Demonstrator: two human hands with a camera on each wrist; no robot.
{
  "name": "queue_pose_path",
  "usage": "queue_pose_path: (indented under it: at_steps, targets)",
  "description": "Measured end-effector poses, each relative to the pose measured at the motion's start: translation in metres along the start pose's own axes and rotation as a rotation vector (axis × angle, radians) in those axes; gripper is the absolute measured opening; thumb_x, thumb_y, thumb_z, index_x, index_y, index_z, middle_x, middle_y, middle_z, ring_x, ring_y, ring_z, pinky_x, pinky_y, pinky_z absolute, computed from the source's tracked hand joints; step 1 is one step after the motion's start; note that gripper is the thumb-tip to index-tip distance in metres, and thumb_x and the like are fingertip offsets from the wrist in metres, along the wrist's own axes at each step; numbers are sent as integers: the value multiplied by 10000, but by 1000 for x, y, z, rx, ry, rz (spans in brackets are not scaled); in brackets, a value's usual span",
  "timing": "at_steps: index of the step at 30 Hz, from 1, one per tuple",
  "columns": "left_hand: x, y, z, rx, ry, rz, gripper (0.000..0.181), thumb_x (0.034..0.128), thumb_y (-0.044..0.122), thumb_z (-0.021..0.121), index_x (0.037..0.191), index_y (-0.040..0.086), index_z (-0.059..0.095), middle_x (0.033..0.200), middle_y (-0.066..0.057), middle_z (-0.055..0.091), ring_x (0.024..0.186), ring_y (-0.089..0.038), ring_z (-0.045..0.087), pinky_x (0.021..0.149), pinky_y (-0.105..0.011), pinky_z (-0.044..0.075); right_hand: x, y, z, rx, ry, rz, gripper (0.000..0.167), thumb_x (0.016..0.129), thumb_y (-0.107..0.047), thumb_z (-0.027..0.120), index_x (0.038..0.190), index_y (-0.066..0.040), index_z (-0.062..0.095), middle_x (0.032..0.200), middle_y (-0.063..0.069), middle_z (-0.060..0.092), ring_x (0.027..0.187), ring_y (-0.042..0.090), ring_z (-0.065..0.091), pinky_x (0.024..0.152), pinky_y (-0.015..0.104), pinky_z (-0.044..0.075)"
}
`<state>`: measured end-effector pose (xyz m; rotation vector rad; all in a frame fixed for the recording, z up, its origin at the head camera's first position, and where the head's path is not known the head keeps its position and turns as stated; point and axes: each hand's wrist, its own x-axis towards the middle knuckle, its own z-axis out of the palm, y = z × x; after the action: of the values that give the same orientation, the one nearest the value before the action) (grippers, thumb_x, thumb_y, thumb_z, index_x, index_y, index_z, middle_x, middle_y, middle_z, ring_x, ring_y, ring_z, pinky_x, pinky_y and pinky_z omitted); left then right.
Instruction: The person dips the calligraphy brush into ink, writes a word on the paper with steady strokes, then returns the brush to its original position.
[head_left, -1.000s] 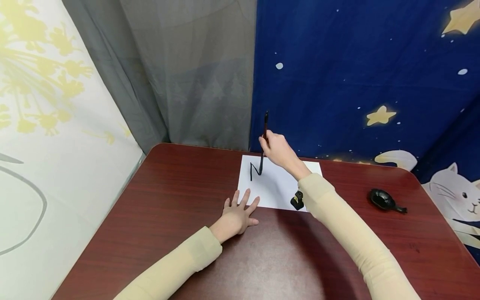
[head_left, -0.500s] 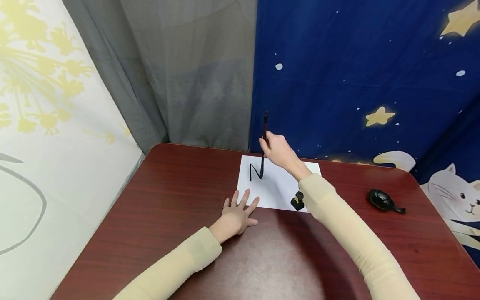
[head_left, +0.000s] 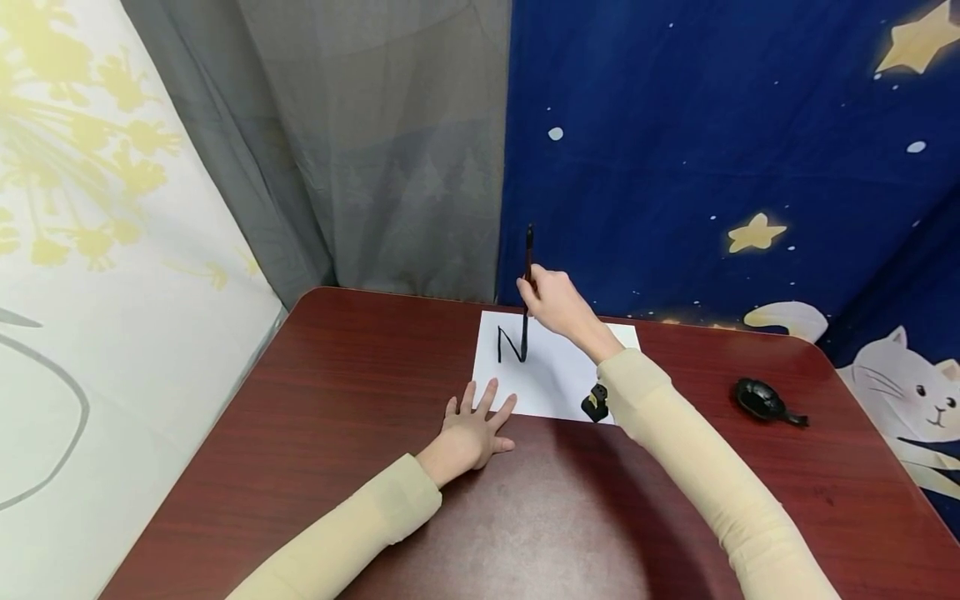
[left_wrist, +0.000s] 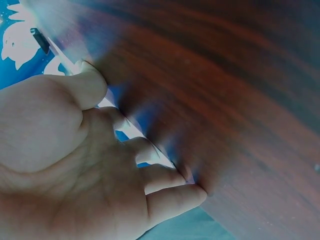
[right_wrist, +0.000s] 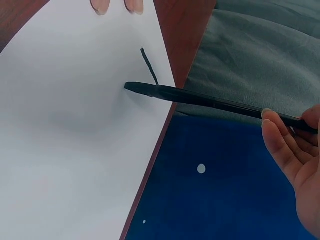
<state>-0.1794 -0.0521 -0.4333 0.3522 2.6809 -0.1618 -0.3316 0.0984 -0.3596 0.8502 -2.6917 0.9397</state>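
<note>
My right hand [head_left: 558, 302] pinches a dark calligraphy brush [head_left: 525, 337] and holds it nearly upright. Its tip meets a white sheet of paper [head_left: 555, 387] at the end of black strokes [head_left: 510, 340] shaped like an N. In the right wrist view, fingertips grip the brush [right_wrist: 185, 96] well up its shaft, and the brush hides part of the strokes. My left hand [head_left: 470, 435] lies with fingers spread, its fingertips on the paper's near left corner. The left wrist view shows that palm [left_wrist: 95, 165] from below, its fingers against the tabletop.
A small black dish with a stubby handle [head_left: 761, 400] stands on the brown table [head_left: 337, 375] to the right. Grey and blue curtains [head_left: 637, 167] hang right behind the table's far edge. A black wrist camera [head_left: 596, 402] hangs below the right cuff.
The brush tip has come slightly down toward me, and the last stroke of the N has grown longer. The left hand stays in place on the paper.
</note>
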Motion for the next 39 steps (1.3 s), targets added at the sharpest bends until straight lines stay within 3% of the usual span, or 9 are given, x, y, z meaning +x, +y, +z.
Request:
queue_pose_path:
  at_steps: [10, 17, 26, 39]
  targets:
    - [-2, -1, -1, 4, 13, 9, 682, 1032, 559, 342, 1634, 368, 84, 1701, 2, -33, 1550, -297, 28, 1198, -496, 221, 1, -4, -7, 0, 8, 4, 248, 1081, -196, 474, 919, -42, 583, 676, 67, 597, 564, 180, 605, 521, 332, 497]
    - [6, -3, 7, 24, 20, 6, 688, 1036, 575, 318, 1634, 373, 43, 1699, 4, -66, 1549, -301, 15, 1200, -494, 208, 3, -7, -14, 9, 24, -8, 243, 1082, -195, 473, 930, -38, 580, 661, 68, 568, 566, 188, 596, 524, 339, 499]
    - [-5, 0, -3, 23, 12, 9, 674, 1038, 554, 330, 1635, 365, 82, 1701, 2, -26, 1550, -290, 35, 1197, -487, 227, 1, -3, -10, 1, 7, 14, 241, 1082, -195, 475, 937, -34, 582, 672, 68, 585, 575, 178, 614, 541, 335, 516]
    - [-1, -1, 0, 29, 13, 11, 675, 1039, 555, 331, 1635, 366, 78, 1701, 2, -31, 1550, -293, 31, 1196, -488, 229, 0, 2, -4, -2, 7, 21, 237, 1084, -196, 476, 955, -32, 588, 699, 72, 613, 591, 179, 623, 535, 331, 516]
